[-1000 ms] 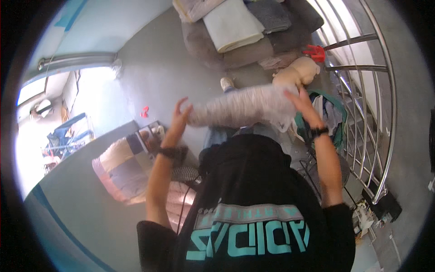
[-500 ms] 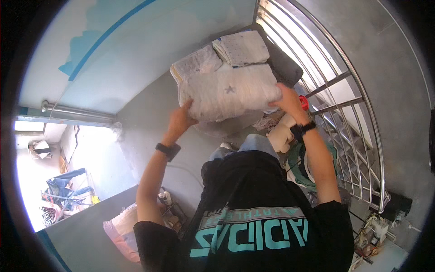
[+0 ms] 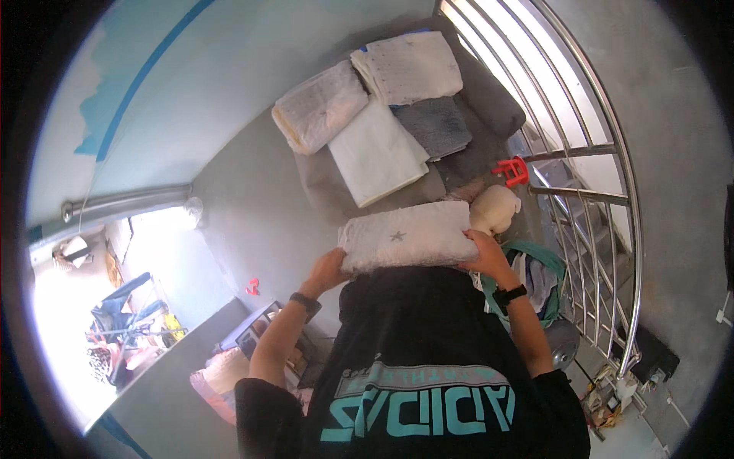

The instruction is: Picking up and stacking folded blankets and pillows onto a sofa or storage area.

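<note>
My left hand and my right hand grip opposite ends of a folded white blanket with a grey star on it. It is close against the front of my body. Beyond it, on a grey sofa, lie several folded cloths: a cream-white sheet in the middle, a spotted white bundle at left, a spotted white blanket at the back and a dark grey cloth at right. Fingers beneath the held blanket are partly hidden.
Right of the sofa runs a metal railing. A small red stool, a pale plush toy and a green-rimmed basket of clothes stand beside it. Lower left are a small shelf and a pink bag.
Both hands have drawn the starred blanket back from over the sofa toward my body. The cream-white sheet and dark grey cloth now show, no longer covered by it.
</note>
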A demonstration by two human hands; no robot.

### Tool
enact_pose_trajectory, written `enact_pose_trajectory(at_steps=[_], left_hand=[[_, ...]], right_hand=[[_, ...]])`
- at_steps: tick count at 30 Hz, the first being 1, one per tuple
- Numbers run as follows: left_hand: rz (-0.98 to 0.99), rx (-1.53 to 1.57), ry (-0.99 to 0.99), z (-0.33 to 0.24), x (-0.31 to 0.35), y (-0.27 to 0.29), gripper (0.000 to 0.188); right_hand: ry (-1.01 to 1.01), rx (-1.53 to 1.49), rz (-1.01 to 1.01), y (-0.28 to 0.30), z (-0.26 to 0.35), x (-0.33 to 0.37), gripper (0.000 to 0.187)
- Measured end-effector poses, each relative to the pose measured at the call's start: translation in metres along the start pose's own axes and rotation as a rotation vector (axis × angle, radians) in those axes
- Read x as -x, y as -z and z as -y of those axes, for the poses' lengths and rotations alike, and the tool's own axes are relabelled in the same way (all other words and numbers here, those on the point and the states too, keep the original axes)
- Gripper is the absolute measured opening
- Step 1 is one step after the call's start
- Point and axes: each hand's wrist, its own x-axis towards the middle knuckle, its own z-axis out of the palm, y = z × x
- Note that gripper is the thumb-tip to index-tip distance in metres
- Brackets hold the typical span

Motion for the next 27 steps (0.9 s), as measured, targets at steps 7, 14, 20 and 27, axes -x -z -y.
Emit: enact_pose_trajectory(at_steps=[7, 14, 20, 27], left_hand=[[0.169, 0.018, 0.134, -0.019, -0.03, -0.021, 0.06], [-0.112, 0.271, 0.271, -0.054, -0.077, 0.019, 0.047], [-0.508, 0.56, 0.259, -0.078, -0.133, 0.046, 0.046], [-0.473, 0.623, 0.069, -0.127, -0.29, 0.09, 0.051]], right_hand=[[0.005, 0.022, 0.035, 0.024, -0.043, -0.032, 0.06], [0.151, -0.388, -0.119, 0.056, -0.082, -0.089, 0.06], [-0.207, -0.581, -0.123, 0.093, -0.098, -0.118, 0.054], [-0.453, -0.848, -0.68, 0.115, -0.162, -0.12, 0.047]])
